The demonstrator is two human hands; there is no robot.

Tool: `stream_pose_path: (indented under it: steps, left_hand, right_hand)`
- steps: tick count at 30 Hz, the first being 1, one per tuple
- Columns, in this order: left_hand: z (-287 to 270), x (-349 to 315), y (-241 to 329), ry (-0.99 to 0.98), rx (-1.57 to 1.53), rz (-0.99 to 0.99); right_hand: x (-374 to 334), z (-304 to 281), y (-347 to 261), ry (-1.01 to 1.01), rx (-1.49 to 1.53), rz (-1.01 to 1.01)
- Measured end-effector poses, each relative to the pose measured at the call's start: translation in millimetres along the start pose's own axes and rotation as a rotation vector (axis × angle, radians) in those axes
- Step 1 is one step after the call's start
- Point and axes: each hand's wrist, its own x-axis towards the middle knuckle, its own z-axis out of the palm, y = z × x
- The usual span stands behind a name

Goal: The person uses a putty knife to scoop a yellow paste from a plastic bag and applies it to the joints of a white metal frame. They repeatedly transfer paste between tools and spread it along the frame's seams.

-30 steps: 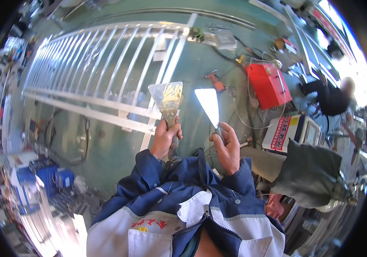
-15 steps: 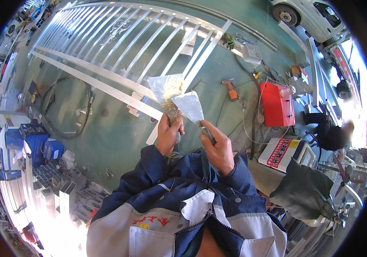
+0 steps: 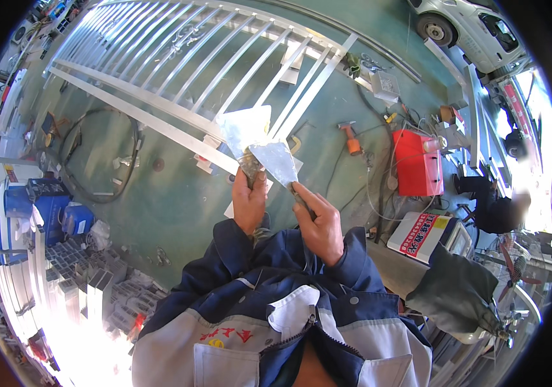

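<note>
One wide scraper [image 3: 242, 134] clamped in left grip [image 3: 249, 203], narrower scraper [image 3: 280, 164] in right grip [image 3: 320, 226]; blades [image 3: 243, 124] beyond (overlapping).

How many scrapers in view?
2: a wider scraper in the left hand and a narrower scraper in the right hand. Others may be hidden toward the cluttered edges.

Shiny metal, matt cloth
The broad scraper [image 3: 243, 124] has a gleaming metal blade; the narrower scraper [image 3: 277, 161] a duller, mottled one. The railing [image 3: 318, 86] is smooth, glossy metal, the jacket [image 3: 189, 274] matt cloth, the green floor [image 3: 179, 226] faintly sheened.
</note>
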Motion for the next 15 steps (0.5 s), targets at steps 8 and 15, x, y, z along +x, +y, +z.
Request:
stream_pose_path:
  steps: [8,15]
  left_hand:
    - [-6,1,-7,0.031,-0.008,0.061]
    - [-11,-10,0,0.109,0.057,0.106]
  right_hand:
    - [4,19,-2,0.033,0.069,-0.125]
    - [20,21,5,-0.033,0.192,-0.144]
